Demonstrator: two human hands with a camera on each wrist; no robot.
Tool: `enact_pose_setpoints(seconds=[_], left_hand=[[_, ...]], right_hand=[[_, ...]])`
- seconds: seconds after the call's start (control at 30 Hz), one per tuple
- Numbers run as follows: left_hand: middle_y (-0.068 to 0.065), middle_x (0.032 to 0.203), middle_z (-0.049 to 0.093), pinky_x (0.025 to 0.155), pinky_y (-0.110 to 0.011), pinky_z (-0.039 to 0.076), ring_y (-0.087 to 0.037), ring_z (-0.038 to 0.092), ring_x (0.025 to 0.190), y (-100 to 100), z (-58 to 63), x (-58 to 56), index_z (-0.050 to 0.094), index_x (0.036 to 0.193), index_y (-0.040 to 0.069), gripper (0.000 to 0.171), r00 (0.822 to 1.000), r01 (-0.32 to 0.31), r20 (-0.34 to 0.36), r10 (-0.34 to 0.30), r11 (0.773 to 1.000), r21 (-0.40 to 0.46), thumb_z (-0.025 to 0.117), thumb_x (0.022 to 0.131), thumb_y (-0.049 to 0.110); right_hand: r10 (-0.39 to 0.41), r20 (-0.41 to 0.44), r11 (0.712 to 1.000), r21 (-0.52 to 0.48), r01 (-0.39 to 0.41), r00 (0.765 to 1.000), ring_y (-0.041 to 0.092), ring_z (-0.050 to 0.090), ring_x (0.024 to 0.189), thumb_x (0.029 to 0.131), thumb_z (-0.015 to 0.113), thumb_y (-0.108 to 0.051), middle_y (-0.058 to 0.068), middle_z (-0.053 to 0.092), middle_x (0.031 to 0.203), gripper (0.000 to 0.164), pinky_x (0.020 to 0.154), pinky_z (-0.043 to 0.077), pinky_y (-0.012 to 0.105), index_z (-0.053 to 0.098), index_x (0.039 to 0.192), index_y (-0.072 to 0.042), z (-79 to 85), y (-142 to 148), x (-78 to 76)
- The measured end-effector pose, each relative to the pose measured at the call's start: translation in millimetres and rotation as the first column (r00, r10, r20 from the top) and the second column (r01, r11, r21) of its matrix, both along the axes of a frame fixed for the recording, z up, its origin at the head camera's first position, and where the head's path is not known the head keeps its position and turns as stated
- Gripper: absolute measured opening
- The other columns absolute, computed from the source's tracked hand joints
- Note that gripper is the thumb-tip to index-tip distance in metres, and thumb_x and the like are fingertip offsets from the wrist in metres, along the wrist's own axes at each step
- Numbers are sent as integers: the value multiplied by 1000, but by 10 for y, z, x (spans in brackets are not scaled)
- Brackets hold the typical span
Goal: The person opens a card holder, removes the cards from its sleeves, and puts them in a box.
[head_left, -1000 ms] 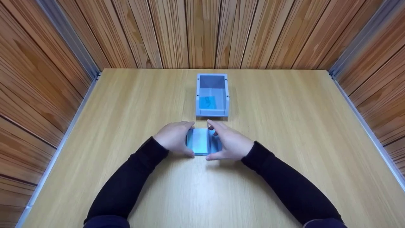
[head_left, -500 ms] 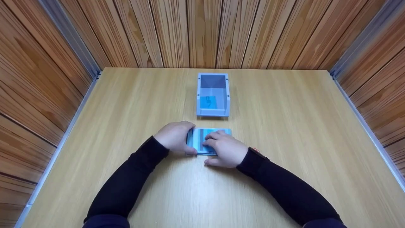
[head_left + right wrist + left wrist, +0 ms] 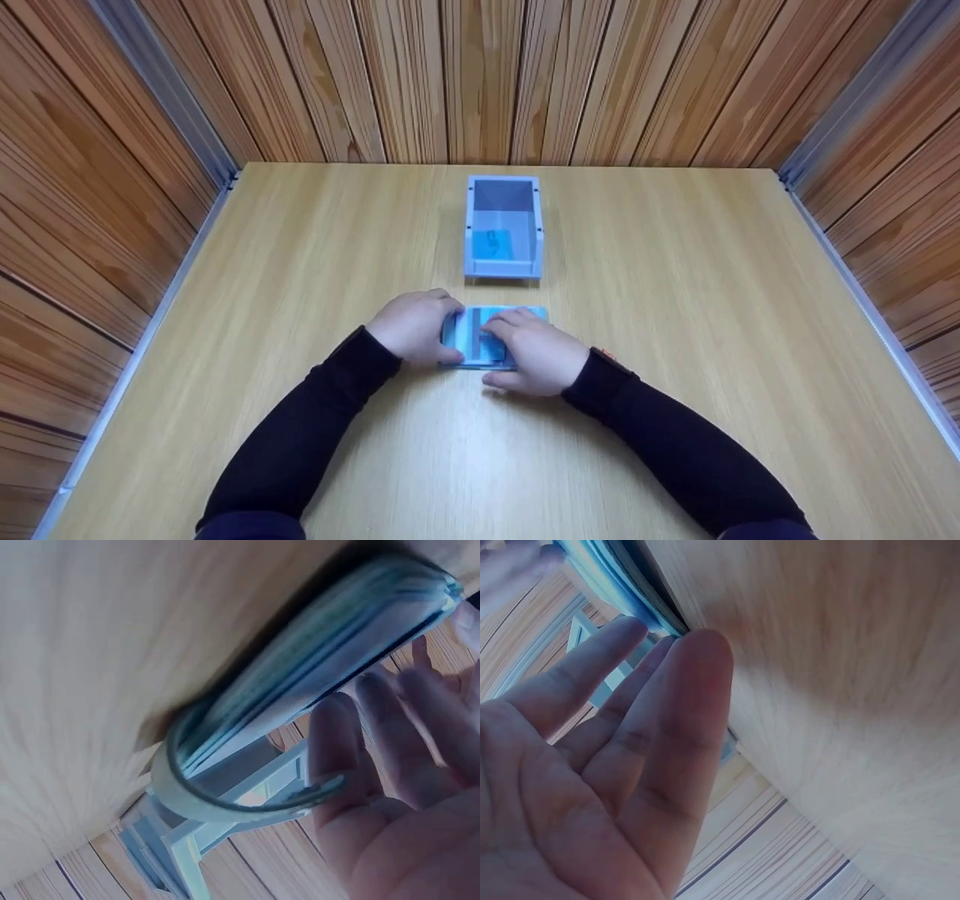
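Note:
A flat light-blue folded thing, like a layered wallet, lies on the table in front of the person. In the right wrist view its stacked layers show edge-on, and a pale flap curls up from one end. My left hand holds the left end of the wallet, thumb at the near corner and fingers at the far corner. My right hand lies over its right part with extended fingers, thumb apart at the near side. The flap's free end reaches under the right fingers. The hand hides much of the top.
A grey-blue open bin stands behind the wallet, with a flat blue square inside it. Wooden panelled walls rise at the back and both sides of the table.
My right hand came from the wallet's raised right part to lie over its top, and more of its right end shows. The left hand has barely moved. Over the last half second little differs.

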State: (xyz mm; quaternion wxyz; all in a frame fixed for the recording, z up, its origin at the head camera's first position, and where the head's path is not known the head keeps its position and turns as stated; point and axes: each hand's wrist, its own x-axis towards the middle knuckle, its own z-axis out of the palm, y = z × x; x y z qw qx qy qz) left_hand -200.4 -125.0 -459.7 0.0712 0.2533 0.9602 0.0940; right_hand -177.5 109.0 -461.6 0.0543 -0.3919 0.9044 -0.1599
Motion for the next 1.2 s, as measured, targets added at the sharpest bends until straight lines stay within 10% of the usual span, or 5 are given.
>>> enact_pose_setpoints(seconds=[0.23,0.57,0.87,1.2], left_hand=[[-3,116,64,87,-38,50,-19,59,96,26,-2,10,63,130,11,78,1000,-1,0,1,1000,1,79,69,59],[-3,118,62,90,-39,49,-18,58,98,41,8,13,61,132,13,80,1000,-17,19,18,999,-36,77,71,61],[-4,117,61,90,-39,49,-19,58,95,44,10,10,60,133,13,80,999,-18,39,20,999,-46,76,72,61],[-6,113,63,88,-40,51,-21,61,94,33,10,8,62,129,10,77,1000,11,5,-11,999,-40,78,72,59]], right_hand=[[-81,177,981,-159,110,981,26,59,109,84,74,-47,13,57,126,74,91,51,38,48,139,-5,196,167,-152],[-227,315,974,95,208,922,22,59,96,85,73,-47,11,60,120,72,90,50,38,50,137,-3,287,136,-500],[-251,249,959,193,206,935,20,58,82,85,72,-48,4,63,89,58,79,50,36,60,119,-3,143,-64,-612],[-283,151,956,128,265,947,22,63,83,82,75,-44,8,70,92,50,81,53,38,67,108,-1,84,-203,-551]])
